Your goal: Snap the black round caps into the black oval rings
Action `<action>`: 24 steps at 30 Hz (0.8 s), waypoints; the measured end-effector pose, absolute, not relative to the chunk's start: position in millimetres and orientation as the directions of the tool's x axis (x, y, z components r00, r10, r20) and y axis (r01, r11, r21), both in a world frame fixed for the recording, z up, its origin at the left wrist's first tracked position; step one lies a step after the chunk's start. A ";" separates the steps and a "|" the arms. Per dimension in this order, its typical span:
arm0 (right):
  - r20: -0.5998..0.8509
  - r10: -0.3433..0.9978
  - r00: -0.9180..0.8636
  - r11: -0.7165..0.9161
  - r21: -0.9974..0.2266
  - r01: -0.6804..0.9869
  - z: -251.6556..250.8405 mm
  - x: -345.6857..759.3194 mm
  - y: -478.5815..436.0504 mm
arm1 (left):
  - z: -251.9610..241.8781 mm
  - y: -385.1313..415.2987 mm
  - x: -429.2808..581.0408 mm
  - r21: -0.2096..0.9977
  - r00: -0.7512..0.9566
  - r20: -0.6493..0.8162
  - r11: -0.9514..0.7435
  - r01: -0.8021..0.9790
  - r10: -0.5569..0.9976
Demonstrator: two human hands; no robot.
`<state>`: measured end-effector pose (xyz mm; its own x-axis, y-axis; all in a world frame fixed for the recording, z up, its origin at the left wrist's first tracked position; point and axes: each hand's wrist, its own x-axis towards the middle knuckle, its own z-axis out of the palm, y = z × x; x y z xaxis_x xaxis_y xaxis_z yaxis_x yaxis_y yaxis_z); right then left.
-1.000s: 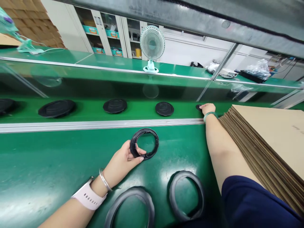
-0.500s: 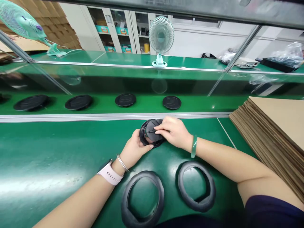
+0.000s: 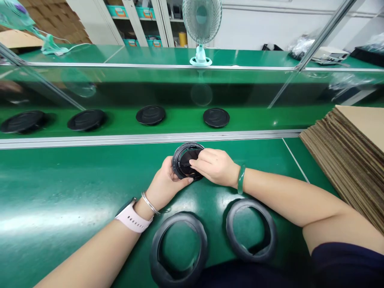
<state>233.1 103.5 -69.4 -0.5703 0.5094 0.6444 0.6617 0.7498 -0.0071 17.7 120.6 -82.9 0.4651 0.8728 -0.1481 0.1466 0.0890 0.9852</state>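
Observation:
My left hand (image 3: 169,179) is closed round the left and lower side of a round black plastic ring housing (image 3: 177,159), held tilted above the green bench. Inside its opening sits a dark disc (image 3: 188,158). The fingers of my right hand (image 3: 213,166) are pinched together on that disc, over the housing's right side, and they hide part of it. Two loose dark grey padded rings lie on the bench in front of me: the left ring (image 3: 155,252) below my left hand, the right ring (image 3: 231,228) under my right forearm.
Beyond the metal edge strip (image 3: 144,138), several black round covers (image 3: 216,117) rest on a green belt. Flat cardboard sheets (image 3: 345,156) are stacked at the right. A mint-green fan (image 3: 201,24) stands on the raised shelf behind.
The disc has gone from standing partly out of the housing to lying down inside its opening, with my right fingers still on it. The camera view has tipped downward slightly.

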 end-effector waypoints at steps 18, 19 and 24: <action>0.510 0.659 -0.553 0.722 -0.223 0.655 -61.4 228.7 96.9 | -76.5 112.2 19.4 0.951 0.448 -0.131 -0.015 0.308 0.885; 0.502 0.664 -0.554 0.718 -0.221 0.660 -61.1 228.1 96.9 | -76.3 112.1 19.7 0.950 0.443 -0.132 -0.014 0.312 0.887; 0.500 0.683 -0.532 0.696 -0.224 0.683 -63.0 224.4 95.9 | -74.1 112.2 22.5 0.959 0.427 -0.151 0.028 0.282 0.891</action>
